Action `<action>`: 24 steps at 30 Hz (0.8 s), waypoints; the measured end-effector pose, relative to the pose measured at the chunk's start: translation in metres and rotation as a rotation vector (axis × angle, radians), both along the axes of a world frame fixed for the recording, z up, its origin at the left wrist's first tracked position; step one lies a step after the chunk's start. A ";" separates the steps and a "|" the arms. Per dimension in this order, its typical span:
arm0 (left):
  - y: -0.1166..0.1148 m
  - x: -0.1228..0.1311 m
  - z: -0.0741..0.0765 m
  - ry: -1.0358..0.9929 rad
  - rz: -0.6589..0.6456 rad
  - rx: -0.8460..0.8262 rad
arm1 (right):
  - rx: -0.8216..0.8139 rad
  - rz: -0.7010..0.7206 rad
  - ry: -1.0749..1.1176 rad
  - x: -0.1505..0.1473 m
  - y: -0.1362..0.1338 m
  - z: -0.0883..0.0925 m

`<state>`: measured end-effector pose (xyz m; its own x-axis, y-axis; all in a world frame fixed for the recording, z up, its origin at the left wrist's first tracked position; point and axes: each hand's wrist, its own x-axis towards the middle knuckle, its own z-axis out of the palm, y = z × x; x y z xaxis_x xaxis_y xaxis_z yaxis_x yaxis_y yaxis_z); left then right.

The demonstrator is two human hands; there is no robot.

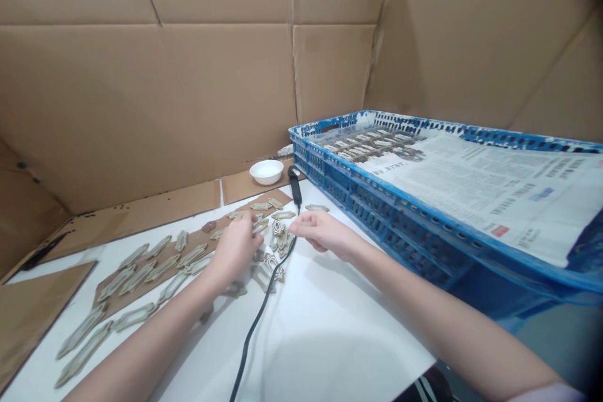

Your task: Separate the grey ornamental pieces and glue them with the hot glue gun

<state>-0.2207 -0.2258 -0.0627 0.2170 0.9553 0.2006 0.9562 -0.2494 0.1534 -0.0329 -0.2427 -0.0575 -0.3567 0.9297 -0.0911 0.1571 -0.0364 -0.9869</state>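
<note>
My left hand reaches over a brown cardboard sheet laid with several long, grey-beige openwork pieces. Its fingertips are at an oblong piece, and I cannot tell whether they grip it. My right hand is just right of a heaped cluster of ornate pieces, its loosely bent fingers holding nothing visible. A black handheld tool stands beyond my hands, trailing a black cable across the white surface.
A blue perforated plastic crate stands at the right, with newspaper and rows of pieces inside. A white bowl sits behind the tool. Corrugated cardboard walls rise at the back and right.
</note>
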 end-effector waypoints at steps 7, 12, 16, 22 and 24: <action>-0.026 0.005 0.010 -0.397 -0.087 -0.041 | 0.039 -0.066 -0.024 -0.006 -0.004 -0.004; -0.040 0.012 0.019 -0.664 -0.065 -0.334 | 0.104 -0.107 -0.070 -0.009 -0.011 -0.007; -0.048 0.015 0.020 -0.836 -0.042 -0.427 | 0.118 -0.100 -0.069 -0.011 -0.012 -0.008; -0.054 0.019 0.012 -1.047 -0.086 -0.414 | 0.086 -0.150 0.013 -0.015 -0.014 -0.005; -0.056 0.021 0.012 -1.082 -0.095 -0.411 | 0.094 -0.171 0.037 -0.017 -0.016 -0.005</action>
